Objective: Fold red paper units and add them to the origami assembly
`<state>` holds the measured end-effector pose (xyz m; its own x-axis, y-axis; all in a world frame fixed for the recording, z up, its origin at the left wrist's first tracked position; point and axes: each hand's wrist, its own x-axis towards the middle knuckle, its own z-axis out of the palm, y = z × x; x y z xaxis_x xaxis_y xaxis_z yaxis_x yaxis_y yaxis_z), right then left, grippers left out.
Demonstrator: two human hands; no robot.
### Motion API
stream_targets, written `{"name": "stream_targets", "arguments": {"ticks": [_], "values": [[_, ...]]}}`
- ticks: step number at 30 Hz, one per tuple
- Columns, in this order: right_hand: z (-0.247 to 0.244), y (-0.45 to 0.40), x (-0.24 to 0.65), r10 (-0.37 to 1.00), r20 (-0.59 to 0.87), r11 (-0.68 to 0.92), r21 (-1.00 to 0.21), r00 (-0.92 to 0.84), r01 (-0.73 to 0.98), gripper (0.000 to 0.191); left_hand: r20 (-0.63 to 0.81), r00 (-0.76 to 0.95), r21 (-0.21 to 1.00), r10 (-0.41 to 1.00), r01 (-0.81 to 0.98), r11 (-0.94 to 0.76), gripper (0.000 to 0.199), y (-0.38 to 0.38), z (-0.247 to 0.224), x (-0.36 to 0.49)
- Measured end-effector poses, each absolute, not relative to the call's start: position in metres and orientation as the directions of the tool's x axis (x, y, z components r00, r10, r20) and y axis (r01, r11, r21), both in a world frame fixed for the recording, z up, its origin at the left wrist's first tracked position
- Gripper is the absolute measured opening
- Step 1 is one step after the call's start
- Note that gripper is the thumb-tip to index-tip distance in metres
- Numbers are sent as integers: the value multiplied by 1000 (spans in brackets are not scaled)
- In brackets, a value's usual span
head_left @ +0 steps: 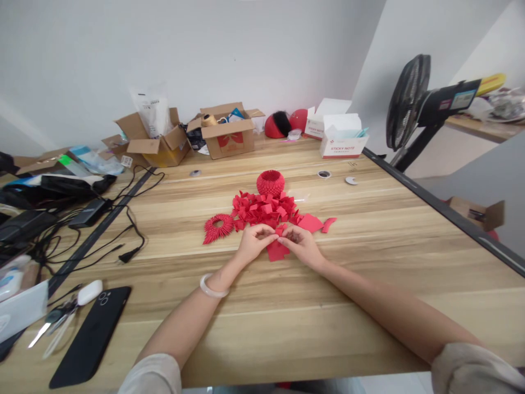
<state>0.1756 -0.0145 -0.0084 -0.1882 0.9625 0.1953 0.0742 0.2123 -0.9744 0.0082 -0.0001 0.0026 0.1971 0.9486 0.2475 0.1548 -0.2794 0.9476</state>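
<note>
My left hand (255, 243) and my right hand (301, 245) meet fingertip to fingertip, both pinching one small red paper piece (279, 231). Below the fingers, a red paper sheet (277, 252) lies on the table. Just beyond is a heap of red paper pieces (264, 207), many of them folded. Behind the heap stands a round, hollow red folded-paper bowl (270, 183). Left of it rests a ring of red folded pieces (217, 227) with a pointed tail. To the right lie a flat red sheet (310, 222) and a small red strip (328, 224).
A black phone (91, 336), keys (61, 316) and tangled cables (127, 241) occupy the left side. Along the wall stand open cardboard boxes (228, 137) and a sticky note box (343, 145). A black fan (410, 104) stands beyond the table's right edge.
</note>
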Motion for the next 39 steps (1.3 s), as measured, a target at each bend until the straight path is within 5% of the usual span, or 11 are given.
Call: {"name": "stream_targets", "arguments": {"ticks": [11, 39], "values": [[-8, -13, 179, 938, 220, 253, -962, -269, 97, 26, 155, 169, 986, 973, 36, -163, 23, 0, 1, 10], [-4, -13, 179, 947, 205, 236, -966, -249, 104, 34, 332, 214, 909, 918, 188, -373, 16, -3, 3, 9]]}}
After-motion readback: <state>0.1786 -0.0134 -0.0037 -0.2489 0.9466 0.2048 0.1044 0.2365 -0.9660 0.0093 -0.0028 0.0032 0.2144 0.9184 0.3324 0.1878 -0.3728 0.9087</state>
